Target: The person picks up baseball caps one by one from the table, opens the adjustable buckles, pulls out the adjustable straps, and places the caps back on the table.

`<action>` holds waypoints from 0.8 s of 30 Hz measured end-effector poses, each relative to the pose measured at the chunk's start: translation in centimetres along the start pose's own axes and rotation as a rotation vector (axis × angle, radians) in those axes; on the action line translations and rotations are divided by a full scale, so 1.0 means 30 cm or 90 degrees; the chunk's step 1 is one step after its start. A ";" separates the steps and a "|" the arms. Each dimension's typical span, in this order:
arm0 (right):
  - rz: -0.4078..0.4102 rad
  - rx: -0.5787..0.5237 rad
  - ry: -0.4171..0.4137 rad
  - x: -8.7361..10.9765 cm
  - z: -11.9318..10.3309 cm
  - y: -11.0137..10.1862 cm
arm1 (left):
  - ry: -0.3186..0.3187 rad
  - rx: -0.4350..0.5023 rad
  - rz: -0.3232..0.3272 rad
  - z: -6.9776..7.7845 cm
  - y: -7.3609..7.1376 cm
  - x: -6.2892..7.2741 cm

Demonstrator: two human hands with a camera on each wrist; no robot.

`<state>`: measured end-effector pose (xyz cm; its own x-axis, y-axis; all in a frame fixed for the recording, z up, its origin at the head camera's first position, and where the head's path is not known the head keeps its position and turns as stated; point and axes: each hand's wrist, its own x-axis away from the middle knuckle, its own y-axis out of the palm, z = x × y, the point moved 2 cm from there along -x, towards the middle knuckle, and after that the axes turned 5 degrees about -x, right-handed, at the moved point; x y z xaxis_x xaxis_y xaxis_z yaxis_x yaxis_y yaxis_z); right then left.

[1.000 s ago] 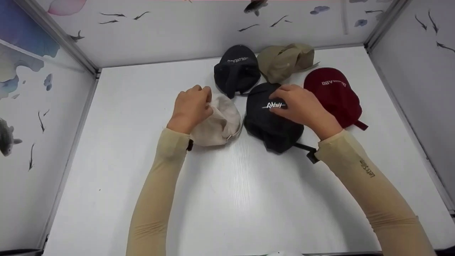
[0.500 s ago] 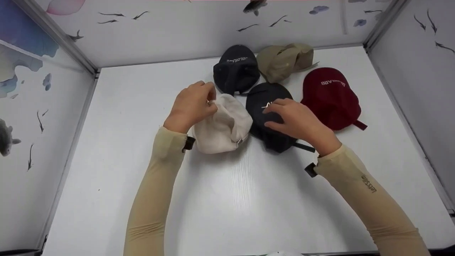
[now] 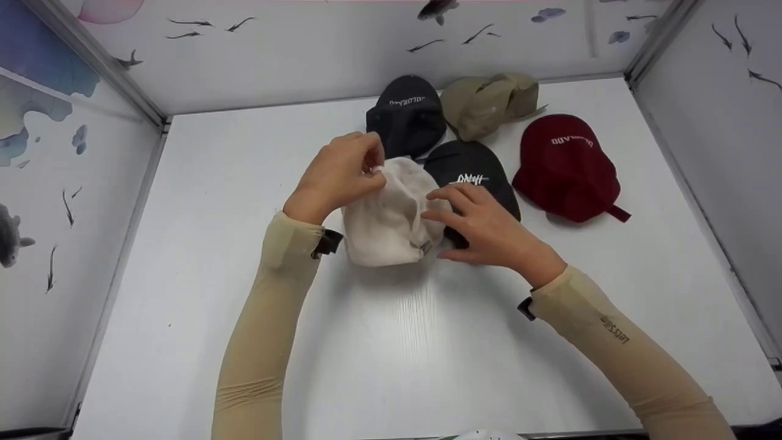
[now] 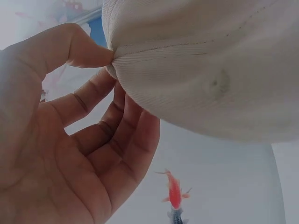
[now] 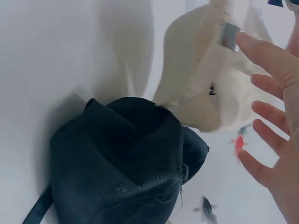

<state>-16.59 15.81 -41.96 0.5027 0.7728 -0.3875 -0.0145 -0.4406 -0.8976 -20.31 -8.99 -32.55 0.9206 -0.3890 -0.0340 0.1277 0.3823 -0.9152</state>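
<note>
A cream baseball cap [image 3: 385, 226] hangs from my left hand [image 3: 339, 174], which pinches its fabric between thumb and index finger. In the left wrist view that pinch shows at a seam of the cap [image 4: 196, 88], the other fingers loosely bent below. My right hand [image 3: 489, 232] has its fingers spread at the cap's right side, close to the strap buckle [image 3: 426, 247]. From the right wrist, the thumb tip lies near the metal buckle [image 5: 230, 36]. Behind that hand lies a black cap with white lettering [image 3: 470, 168], partly covered by it.
At the back of the white table [image 3: 214, 244] lie a dark navy cap [image 3: 406, 116] and a khaki cap [image 3: 489, 104]. A dark red cap [image 3: 568, 168] rests to the right. Panels printed with fish [image 3: 437, 11] wall in the table.
My left hand has carried the cream cap slightly right, off its earlier spot. The right hand has come from over the black cap, left and down, to the cream cap's side.
</note>
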 end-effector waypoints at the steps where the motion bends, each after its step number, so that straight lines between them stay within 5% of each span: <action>1: 0.002 0.008 0.003 0.000 0.001 0.005 | 0.002 0.007 -0.001 0.001 -0.001 0.000; 12: 0.060 0.089 -0.045 -0.006 0.011 0.025 | 0.032 0.082 0.004 0.010 0.004 -0.009; 24: 0.063 0.001 -0.063 -0.010 -0.005 0.029 | 0.029 0.100 -0.009 -0.003 0.031 -0.016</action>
<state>-16.60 15.13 -42.60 0.4110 0.7669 -0.4928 -0.0611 -0.5162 -0.8543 -20.66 -8.51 -33.43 0.9014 -0.4308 -0.0429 0.1995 0.5013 -0.8420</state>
